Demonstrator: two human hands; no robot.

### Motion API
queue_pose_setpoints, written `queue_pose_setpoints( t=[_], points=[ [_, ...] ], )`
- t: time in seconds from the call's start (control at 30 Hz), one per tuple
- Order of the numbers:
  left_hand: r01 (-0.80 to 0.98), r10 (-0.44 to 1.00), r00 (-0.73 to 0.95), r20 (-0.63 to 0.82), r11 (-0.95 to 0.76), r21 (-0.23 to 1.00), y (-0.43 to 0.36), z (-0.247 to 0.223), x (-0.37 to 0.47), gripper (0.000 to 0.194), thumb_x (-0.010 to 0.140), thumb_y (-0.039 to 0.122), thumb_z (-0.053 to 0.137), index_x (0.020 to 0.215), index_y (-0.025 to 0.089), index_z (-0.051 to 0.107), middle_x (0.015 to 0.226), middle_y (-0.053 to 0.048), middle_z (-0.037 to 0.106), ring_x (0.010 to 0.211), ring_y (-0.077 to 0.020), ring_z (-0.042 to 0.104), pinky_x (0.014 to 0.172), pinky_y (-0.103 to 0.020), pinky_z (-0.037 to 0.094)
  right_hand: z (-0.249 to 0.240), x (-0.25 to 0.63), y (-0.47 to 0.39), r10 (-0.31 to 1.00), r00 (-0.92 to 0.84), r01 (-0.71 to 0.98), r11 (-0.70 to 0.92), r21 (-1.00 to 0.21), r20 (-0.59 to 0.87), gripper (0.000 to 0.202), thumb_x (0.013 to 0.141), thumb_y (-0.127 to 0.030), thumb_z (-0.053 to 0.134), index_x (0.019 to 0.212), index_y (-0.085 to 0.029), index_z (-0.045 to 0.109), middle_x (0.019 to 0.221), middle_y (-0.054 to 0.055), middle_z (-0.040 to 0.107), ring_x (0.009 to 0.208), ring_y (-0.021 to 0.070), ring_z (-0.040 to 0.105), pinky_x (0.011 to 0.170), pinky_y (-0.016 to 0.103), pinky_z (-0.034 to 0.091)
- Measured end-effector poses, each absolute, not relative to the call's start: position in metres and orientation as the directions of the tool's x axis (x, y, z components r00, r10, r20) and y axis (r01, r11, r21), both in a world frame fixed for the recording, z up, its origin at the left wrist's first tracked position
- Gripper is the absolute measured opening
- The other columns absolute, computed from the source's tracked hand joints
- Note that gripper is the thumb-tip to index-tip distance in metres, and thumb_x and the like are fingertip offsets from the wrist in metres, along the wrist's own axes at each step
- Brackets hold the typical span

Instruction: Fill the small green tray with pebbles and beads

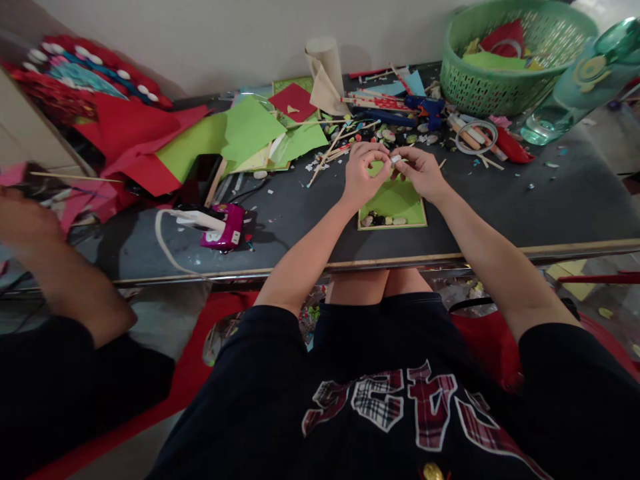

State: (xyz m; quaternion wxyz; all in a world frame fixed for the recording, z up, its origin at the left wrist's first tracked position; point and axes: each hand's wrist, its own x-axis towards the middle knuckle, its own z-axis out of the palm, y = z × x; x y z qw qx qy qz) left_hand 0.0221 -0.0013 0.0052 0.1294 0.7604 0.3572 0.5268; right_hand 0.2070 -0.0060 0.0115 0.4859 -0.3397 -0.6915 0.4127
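Both of my hands meet above a green board (395, 200) with a pale edge, near the middle of the table. My right hand (421, 173) pinches a small white piece (395, 159) between thumb and fingers. Close against it, my left hand (367, 172) has thumb and fingertips pinched together; what they hold, if anything, is too small to make out. Along the board's near edge lies a row of black and pale pebbles (389, 220). My hands cover the board's far part.
A purple power socket (223, 227) with plug and cable sits left. Green paper (253, 130), loose pebbles, sticks and a blue glue gun (427, 110) clutter the back. A green basket (460, 80) and clear bottle (560, 107) stand right. Another person's arm (65, 267) is at left.
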Motion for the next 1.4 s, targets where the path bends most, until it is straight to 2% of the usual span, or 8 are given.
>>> queue_pose_setpoints(
  t=[0.23,0.4,0.67,0.87,1.0,1.13,1.27,1.4],
  points=[
    [0.296,0.757,0.212,0.618,-0.652,0.698,0.020,-0.009,0.020,0.041,0.089,0.061,0.064,0.079,0.022,0.070,0.102,-0.009,0.073,0.102,-0.0209,0.064,0.069,-0.030,0.051,0.007,0.207,-0.001,0.879,-0.309,0.117,0.414,-0.903,0.363,0.057,0.076,-0.080,0.070,0.094,-0.025,0.066,0.092,0.002,0.066,0.063,0.0124,0.059,0.052,0.027,0.044],
    [0.212,0.754,0.287,0.591,-0.652,0.728,0.027,-0.015,0.014,0.044,0.088,0.065,0.063,0.080,0.022,0.069,0.104,-0.009,0.073,0.103,-0.0201,0.064,0.081,-0.033,0.054,0.008,0.207,-0.001,0.872,-0.337,0.078,0.400,-0.913,0.354,0.057,0.074,-0.078,0.073,0.091,-0.024,0.066,0.087,0.001,0.065,0.061,0.0117,0.061,0.051,0.026,0.043],
    [0.161,0.779,0.347,0.523,-0.599,0.784,0.032,-0.019,0.007,0.046,0.084,0.067,0.067,0.081,0.022,0.069,0.108,-0.008,0.067,0.110,-0.0214,0.061,0.094,-0.036,0.052,0.006,0.209,0.001,0.845,-0.398,0.023,0.399,-0.917,0.358,0.057,0.076,-0.077,0.073,0.090,-0.022,0.066,0.092,0.002,0.068,0.064,0.0111,0.059,0.066,0.029,0.056],
    [0.172,0.825,0.246,0.509,-0.554,0.814,0.050,-0.034,0.000,0.067,0.073,0.088,0.061,0.074,0.021,0.065,0.110,-0.010,0.064,0.102,-0.0227,0.063,0.083,-0.038,0.055,0.018,0.213,-0.007,0.916,-0.223,-0.003,0.342,-0.940,0.334,0.069,0.070,-0.086,0.069,0.104,-0.026,0.068,0.098,0.003,0.073,0.069,0.0131,0.063,0.063,0.027,0.054],
    [0.174,0.827,0.108,0.551,-0.561,0.809,0.057,-0.038,-0.002,0.080,0.071,0.100,0.036,0.069,0.023,0.054,0.090,-0.007,0.061,0.090,-0.0211,0.064,0.070,-0.037,0.055,0.022,0.214,-0.006,0.927,-0.164,-0.025,0.337,-0.941,0.337,0.071,0.064,-0.085,0.074,0.104,-0.026,0.071,0.096,0.003,0.074,0.067,0.0127,0.063,0.060,0.027,0.054],
    [0.186,0.840,0.061,0.540,-0.541,0.820,0.049,-0.030,0.001,0.076,0.081,0.095,0.023,0.071,0.024,0.051,0.074,-0.004,0.056,0.074,-0.0179,0.063,0.062,-0.035,0.053,0.021,0.213,-0.004,0.933,-0.162,-0.057,0.316,-0.947,0.321,0.071,0.063,-0.083,0.077,0.106,-0.027,0.073,0.097,0.002,0.075,0.068,0.0117,0.064,0.059,0.025,0.054],
    [0.262,0.826,0.064,0.561,-0.556,0.789,0.034,-0.017,0.003,0.068,0.091,0.084,0.032,0.069,0.024,0.055,0.063,-0.001,0.058,0.059,-0.0141,0.059,0.066,-0.035,0.055,0.020,0.214,-0.004,0.928,-0.188,-0.079,0.311,-0.947,0.321,0.064,0.066,-0.080,0.078,0.100,-0.026,0.074,0.093,0.001,0.074,0.066,0.0098,0.062,0.057,0.023,0.052],
    [0.313,0.797,0.125,0.591,-0.597,0.738,0.029,-0.015,0.004,0.063,0.085,0.082,0.051,0.077,0.022,0.070,0.075,-0.006,0.073,0.068,-0.0170,0.067,0.069,-0.035,0.057,0.021,0.214,-0.005,0.917,-0.220,-0.095,0.319,-0.943,0.332,0.054,0.069,-0.073,0.081,0.093,-0.024,0.075,0.087,0.000,0.071,0.064,0.0075,0.059,0.056,0.020,0.048]
  ],
)
